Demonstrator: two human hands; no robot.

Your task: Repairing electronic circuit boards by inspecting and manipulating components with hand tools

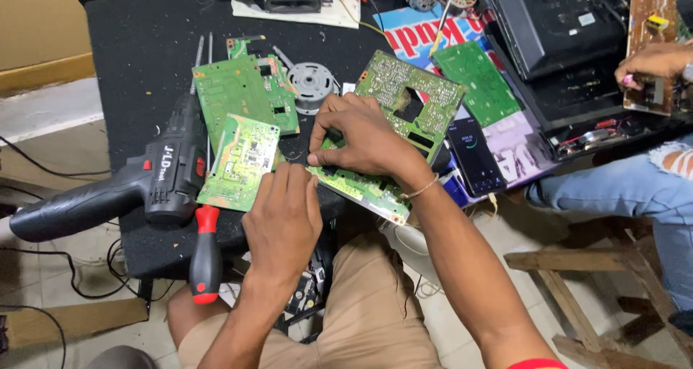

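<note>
Both of our hands met at the near edge of a large green circuit board (404, 116) that lay tilted on the black desk (144, 44). Our right hand (364, 142) lay palm down across the board's lower left part, fingers curled and pinching something small at their tips; we could not tell what it was. Our left hand (283, 221) came up from below, knuckles toward the camera, its fingertips touching the right hand's fingertips at that same spot, so its grip was closed down there too, though what it pinched stayed hidden. Both forearms ran up from our lap, the right one crossing over the desk's front corner.

Just left of our hands a smaller green board (242, 163) overlapped another green board (242, 91). A black cordless drill (137, 185) lay further left, and a red and black screwdriver (206, 253) lay at the desk's front edge beside our left wrist. A round metal disc (312, 84) sat behind our hands. To the right, a dark phone (475, 156) with a lit screen rested close to the large board, and 1 more green board (478, 82) lay behind it. At the far right another person's hand (653, 62) held a brown board (650, 48).
</note>
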